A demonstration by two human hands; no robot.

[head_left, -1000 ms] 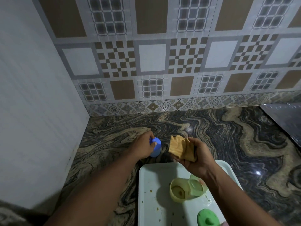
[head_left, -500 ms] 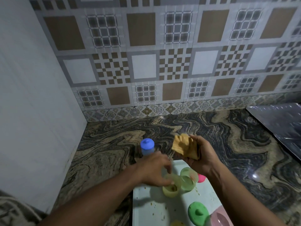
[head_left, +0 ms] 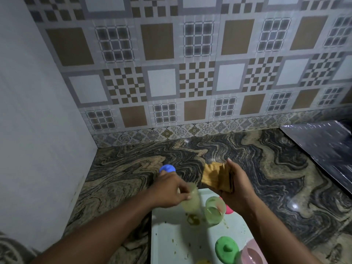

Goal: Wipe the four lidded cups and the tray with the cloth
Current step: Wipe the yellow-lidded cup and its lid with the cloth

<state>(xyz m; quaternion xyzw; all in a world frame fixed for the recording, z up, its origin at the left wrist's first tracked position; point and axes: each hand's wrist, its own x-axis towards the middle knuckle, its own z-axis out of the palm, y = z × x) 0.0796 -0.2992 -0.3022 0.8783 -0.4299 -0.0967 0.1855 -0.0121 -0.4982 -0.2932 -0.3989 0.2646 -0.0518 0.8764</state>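
A moment ago the left hand (head_left: 171, 189) was only reaching down onto the pale yellow cup (head_left: 190, 200) where it stood on the tray (head_left: 171, 242). Now its fingers are curled round that cup and it has come up off the tray, tilted and blurred, leaving a brownish ring of residue (head_left: 193, 219) where it stood. The right hand (head_left: 237, 184) has kept its grip on the folded tan cloth (head_left: 214, 177), held over the tray's far edge at about one o'clock from the lifted cup, close but not touching it. The blue-lidded cup (head_left: 167, 168), set down a second back, stands on the swirled stone counter (head_left: 123, 180) at eleven o'clock from the tray; the left hand hides all but its lid. Just beside the yellow cup, at three o'clock, a clear green cup (head_left: 214, 211) stands open on the tray, and it and the right wrist cover most of a pink lid (head_left: 227, 208) behind it. Toward five o'clock on the tray lie a green lid (head_left: 226, 246) and, cut by the lower edge of the view, a pink cup (head_left: 251, 253). Crumbs and smears speckle the white tray. A dark shiny slab (head_left: 320, 149) lies on the counter at two o'clock, well apart from the hands, and patterned tiles (head_left: 190, 73) line the wall beyond.
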